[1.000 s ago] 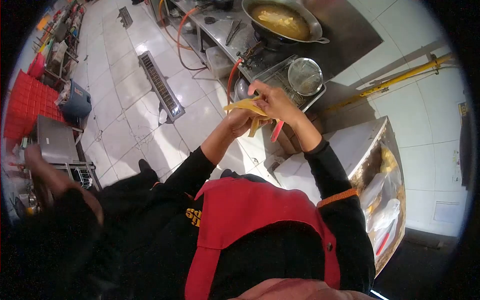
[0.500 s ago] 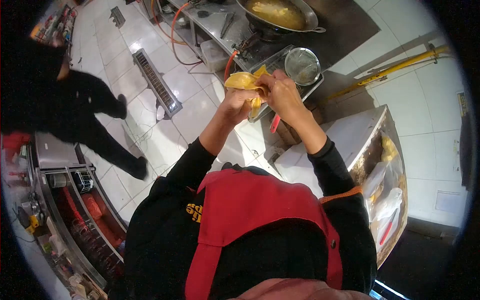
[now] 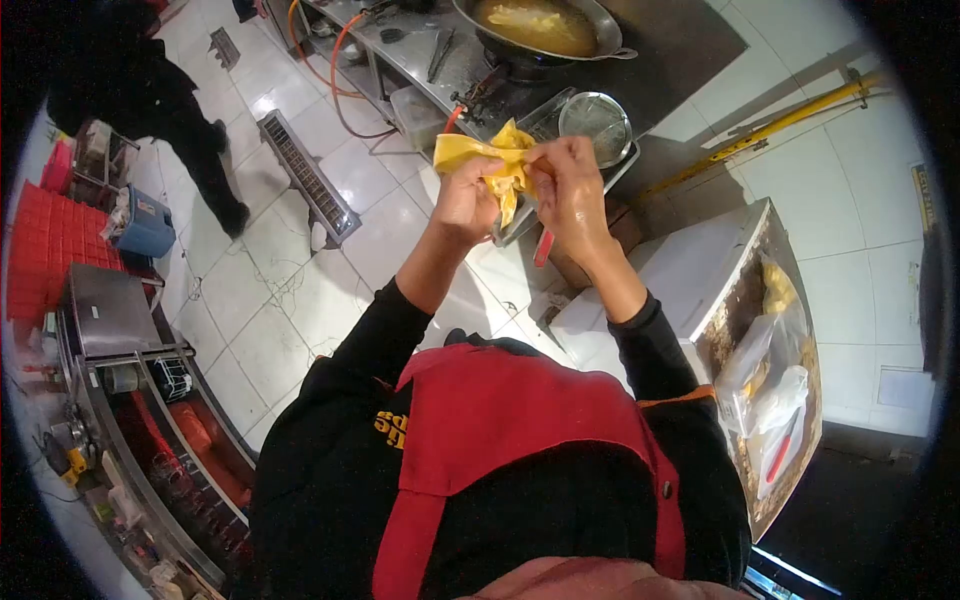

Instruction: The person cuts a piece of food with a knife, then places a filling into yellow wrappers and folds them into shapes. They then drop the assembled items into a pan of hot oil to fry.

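Observation:
A thin, floppy yellow sheet that looks like dough is held up in front of me, crumpled in the middle with strips hanging down. My left hand is closed round its lower left part, thumb on top. On the other side, my right hand pinches the sheet's right edge, fingers bent together. Just beyond the right hand a round mesh strainer lies on a metal tray. Below that hand a red handle sticks out.
A wok with yellow food in liquid sits on a burner on the steel counter. At right, a plastic bag lies on a worn white cabinet. Another person stands at upper left near a floor drain.
The yellow sheet has gone from a smooth, spread fold to a crumpled, hanging shape, and my right hand has turned. The other person has moved farther away, uncovering a blue bin and red crates.

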A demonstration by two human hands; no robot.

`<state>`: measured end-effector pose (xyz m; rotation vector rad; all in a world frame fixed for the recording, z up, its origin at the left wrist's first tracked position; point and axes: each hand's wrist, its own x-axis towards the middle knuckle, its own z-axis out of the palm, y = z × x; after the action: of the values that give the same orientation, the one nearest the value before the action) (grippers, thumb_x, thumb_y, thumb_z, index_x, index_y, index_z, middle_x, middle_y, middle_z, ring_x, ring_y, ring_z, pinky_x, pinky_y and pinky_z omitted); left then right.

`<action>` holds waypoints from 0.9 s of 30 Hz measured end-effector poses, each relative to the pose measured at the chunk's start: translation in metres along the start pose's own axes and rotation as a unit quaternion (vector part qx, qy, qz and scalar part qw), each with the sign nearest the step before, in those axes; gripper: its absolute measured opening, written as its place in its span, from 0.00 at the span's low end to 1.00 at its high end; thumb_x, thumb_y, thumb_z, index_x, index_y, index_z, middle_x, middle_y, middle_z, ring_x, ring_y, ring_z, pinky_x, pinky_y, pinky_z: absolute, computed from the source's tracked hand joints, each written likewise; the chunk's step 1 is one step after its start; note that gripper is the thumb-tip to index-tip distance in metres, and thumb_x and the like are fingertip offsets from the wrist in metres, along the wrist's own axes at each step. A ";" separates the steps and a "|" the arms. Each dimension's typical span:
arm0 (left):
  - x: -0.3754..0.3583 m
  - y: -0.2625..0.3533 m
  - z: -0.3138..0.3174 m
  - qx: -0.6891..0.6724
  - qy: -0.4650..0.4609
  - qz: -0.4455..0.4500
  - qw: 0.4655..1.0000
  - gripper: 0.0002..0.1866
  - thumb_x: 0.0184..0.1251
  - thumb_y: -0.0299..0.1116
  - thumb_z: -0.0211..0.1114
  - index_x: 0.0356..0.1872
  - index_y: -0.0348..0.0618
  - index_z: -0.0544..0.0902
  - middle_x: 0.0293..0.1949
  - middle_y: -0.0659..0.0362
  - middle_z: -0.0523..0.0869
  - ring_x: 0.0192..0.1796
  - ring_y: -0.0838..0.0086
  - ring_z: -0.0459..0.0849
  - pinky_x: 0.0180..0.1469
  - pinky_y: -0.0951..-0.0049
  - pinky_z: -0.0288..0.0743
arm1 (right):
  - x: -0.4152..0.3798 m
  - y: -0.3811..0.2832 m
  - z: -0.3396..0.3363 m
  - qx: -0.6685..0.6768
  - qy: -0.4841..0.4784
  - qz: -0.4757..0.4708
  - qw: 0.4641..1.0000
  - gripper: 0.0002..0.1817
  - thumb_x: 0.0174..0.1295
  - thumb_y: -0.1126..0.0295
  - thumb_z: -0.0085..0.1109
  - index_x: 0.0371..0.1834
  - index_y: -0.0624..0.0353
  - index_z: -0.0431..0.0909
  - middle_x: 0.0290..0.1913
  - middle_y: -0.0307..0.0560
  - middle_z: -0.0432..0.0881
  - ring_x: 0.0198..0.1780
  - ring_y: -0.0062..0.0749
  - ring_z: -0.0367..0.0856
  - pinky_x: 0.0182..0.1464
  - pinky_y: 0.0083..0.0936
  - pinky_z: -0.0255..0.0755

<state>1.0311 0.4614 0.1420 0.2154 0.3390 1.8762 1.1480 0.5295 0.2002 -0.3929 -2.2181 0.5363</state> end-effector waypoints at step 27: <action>0.001 -0.010 0.036 0.331 -0.077 0.063 0.938 0.20 0.60 0.26 0.48 0.55 0.34 0.64 0.50 0.54 0.73 0.51 0.73 0.74 0.53 0.74 0.69 | -0.011 0.026 -0.029 0.376 -0.090 0.495 0.778 0.10 0.46 0.79 0.62 0.32 0.72 0.77 0.25 0.43 0.77 0.20 0.14 0.70 0.15 0.11 0.59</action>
<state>1.0507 0.4698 0.1729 0.8510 0.8597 1.7960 1.1803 0.5546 0.1973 -1.0845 -1.5838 1.9919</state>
